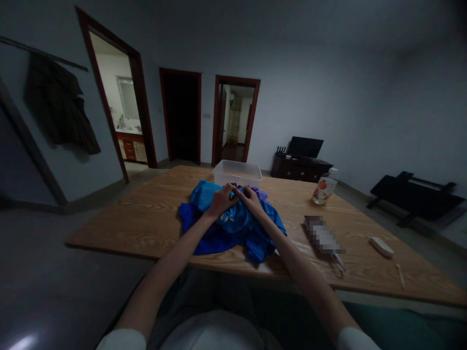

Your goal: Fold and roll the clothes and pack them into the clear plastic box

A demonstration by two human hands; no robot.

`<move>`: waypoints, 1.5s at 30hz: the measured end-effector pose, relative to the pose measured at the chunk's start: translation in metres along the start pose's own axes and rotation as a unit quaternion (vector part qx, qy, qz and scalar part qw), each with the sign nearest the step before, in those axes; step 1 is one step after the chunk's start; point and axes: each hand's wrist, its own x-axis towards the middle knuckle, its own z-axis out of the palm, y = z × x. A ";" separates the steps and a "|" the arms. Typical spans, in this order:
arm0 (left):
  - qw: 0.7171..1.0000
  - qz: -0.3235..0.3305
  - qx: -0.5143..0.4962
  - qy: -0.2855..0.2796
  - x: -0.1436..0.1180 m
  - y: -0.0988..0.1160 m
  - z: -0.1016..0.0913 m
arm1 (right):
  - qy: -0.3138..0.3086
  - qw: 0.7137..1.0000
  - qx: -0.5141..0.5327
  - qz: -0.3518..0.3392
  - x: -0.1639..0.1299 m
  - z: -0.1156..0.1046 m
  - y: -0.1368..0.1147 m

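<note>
Here, both hands meet on top of a crumpled heap of bright blue cloth that lies at the middle of the near edge of the wooden table, part of it drooping over that edge. The left hand is curled shut, pinching a fold of the cloth between thumb and fingers; the right hand lies just beside it, fingers bent down into the same fold, the two hands touching or nearly so. How much fabric each one grips is hard to tell, since the fingertips are buried in the folds and the room is dim. A patch of purple cloth shows at the far side of the heap, mostly hidden under the blue.

Just behind the heap, toward the far edge, stands a clear rectangular plastic tub; its near wall is partly covered by the hands and the cloth. Toward the far right corner stands a clear plastic bottle with an orange fruit label. Along the right half of the table lies a flat object blurred into blocks, impossible to make out, and nearer the right edge a small white oblong bar. A thin pale stick lies close to the near right edge.
</note>
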 end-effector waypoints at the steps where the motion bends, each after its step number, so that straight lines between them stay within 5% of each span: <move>1: 1.000 0.003 0.005 -0.001 0.000 0.000 0.000 | 0.000 1.000 -0.004 -0.003 0.000 -0.001 0.001; 12: 1.000 -0.005 -0.017 -0.006 0.001 0.004 0.004 | -0.025 0.999 0.042 0.014 0.004 -0.006 0.014; 32: 0.956 -0.118 -0.255 -0.081 0.013 -0.021 0.010 | -0.045 0.992 0.111 0.030 0.006 -0.010 0.017; 45: 0.932 -0.135 -0.302 -0.150 0.014 -0.032 0.016 | -0.054 0.995 0.084 0.026 -0.002 -0.023 -0.010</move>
